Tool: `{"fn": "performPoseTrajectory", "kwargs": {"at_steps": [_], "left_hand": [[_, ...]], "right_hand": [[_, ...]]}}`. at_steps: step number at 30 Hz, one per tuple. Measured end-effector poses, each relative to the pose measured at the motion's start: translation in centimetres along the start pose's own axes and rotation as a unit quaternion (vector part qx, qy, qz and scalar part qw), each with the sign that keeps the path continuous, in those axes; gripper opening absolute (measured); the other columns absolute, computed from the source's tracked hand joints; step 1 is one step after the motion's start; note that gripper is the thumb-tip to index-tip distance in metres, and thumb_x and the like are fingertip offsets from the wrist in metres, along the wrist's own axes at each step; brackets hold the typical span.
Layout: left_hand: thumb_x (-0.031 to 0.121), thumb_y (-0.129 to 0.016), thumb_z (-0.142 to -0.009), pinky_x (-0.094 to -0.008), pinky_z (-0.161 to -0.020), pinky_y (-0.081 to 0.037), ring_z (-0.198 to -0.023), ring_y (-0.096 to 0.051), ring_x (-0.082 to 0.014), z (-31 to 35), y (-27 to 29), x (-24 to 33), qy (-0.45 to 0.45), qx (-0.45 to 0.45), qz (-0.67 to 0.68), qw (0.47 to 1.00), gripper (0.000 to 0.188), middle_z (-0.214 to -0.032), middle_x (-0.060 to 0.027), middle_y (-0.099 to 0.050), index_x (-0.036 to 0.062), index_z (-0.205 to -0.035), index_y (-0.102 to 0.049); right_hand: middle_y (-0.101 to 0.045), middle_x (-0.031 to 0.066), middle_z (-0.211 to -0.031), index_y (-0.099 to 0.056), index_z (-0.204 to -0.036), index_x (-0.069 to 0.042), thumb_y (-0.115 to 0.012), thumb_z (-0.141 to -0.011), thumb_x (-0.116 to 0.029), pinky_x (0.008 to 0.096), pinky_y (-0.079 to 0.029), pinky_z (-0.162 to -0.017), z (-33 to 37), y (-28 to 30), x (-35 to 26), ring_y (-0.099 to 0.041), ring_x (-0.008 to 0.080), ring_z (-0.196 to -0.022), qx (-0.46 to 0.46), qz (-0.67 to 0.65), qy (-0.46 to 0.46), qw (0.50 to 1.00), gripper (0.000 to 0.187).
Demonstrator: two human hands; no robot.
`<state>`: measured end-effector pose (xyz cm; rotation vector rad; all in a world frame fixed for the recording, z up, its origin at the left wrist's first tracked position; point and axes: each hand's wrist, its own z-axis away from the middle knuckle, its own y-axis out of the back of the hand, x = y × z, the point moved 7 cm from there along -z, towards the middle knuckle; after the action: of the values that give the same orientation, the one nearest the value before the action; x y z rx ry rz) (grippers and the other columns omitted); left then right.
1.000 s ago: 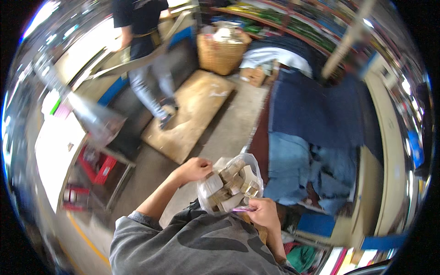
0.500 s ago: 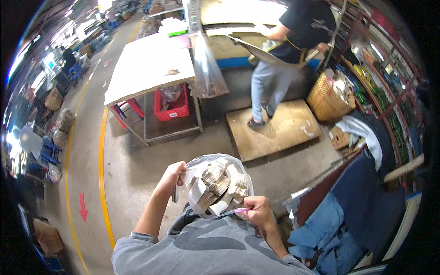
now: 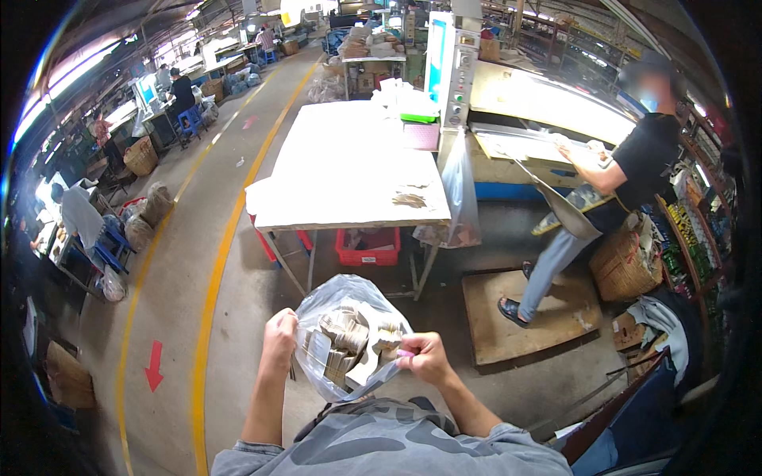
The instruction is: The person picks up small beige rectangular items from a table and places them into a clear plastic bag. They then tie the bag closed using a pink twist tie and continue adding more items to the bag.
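In front of my body hangs a clear plastic bag (image 3: pixel 317 366) with its mouth spread wide. Several stacks of pale cut pieces (image 3: pixel 346 337), beige and curved, lie inside it. The left side of the bag's rim is gripped by my left hand (image 3: pixel 279 339), its fingers closed. My right hand (image 3: pixel 426 358) pinches the opposite side, where a small pink-purple thing (image 3: pixel 406 354) shows at the fingers; what that is I cannot make out.
Ahead stands a white-topped table (image 3: pixel 341 174) bearing a small pile of cut pieces (image 3: pixel 409 197), with a red crate (image 3: pixel 368 247) beneath. At right a co-worker (image 3: pixel 647 151) stands on a wooden platform (image 3: pixel 496 313) by a machine. Yellow floor lines (image 3: pixel 208 317) run along the left.
My view has lifted and turned, so the table and co-worker appear shifted right. The co-worker now reaches toward the machine with both arms. Both my hands still hold the bag.
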<state>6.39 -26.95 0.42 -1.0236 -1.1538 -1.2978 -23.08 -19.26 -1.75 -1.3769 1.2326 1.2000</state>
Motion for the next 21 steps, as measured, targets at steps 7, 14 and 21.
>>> {"fn": "performPoseTrajectory", "kwargs": {"at_steps": [7,14,21], "left_hand": [[0.015,-0.050,-0.102,-0.0224,-0.047,-0.022,-0.055,-0.031,-0.0014,-7.1,6.8,11.6,-0.117,0.135,-0.005,0.984,0.027,-0.066,0.0086,-0.038,0.0132,-0.075,-0.049],[0.015,-0.053,-0.101,-0.0193,-0.047,-0.021,-0.054,-0.030,0.0002,-17.5,7.3,20.3,-0.163,0.204,0.037,0.965,0.026,-0.064,0.0081,-0.038,0.0121,-0.076,-0.050],[0.016,-0.058,-0.098,-0.0205,-0.050,-0.022,-0.055,-0.033,-0.0013,-27.3,9.6,29.2,-0.287,0.227,0.072,0.928,0.023,-0.062,0.0064,-0.037,0.0107,-0.076,-0.053]], "right_hand": [[-0.026,-0.0044,-0.063,-0.034,-0.062,-0.005,-0.069,-0.059,0.006,0.0299,-0.020,-0.052,-17.2,-1.9,-9.0,-0.026,0.0061,-0.059,-0.046,-0.012,0.167,0.985,0.036],[-0.038,-0.0006,-0.056,-0.039,-0.059,-0.004,-0.069,-0.058,0.005,0.0298,-0.021,-0.047,-33.9,-2.7,-14.9,-0.032,0.0101,-0.049,-0.118,-0.140,0.276,0.944,0.032],[-0.039,0.0014,-0.056,-0.039,-0.061,-0.005,-0.067,-0.066,0.005,0.0301,-0.024,-0.045,-46.7,-3.2,-20.7,-0.033,0.0125,-0.046,-0.187,-0.071,0.404,0.893,0.030]]}}
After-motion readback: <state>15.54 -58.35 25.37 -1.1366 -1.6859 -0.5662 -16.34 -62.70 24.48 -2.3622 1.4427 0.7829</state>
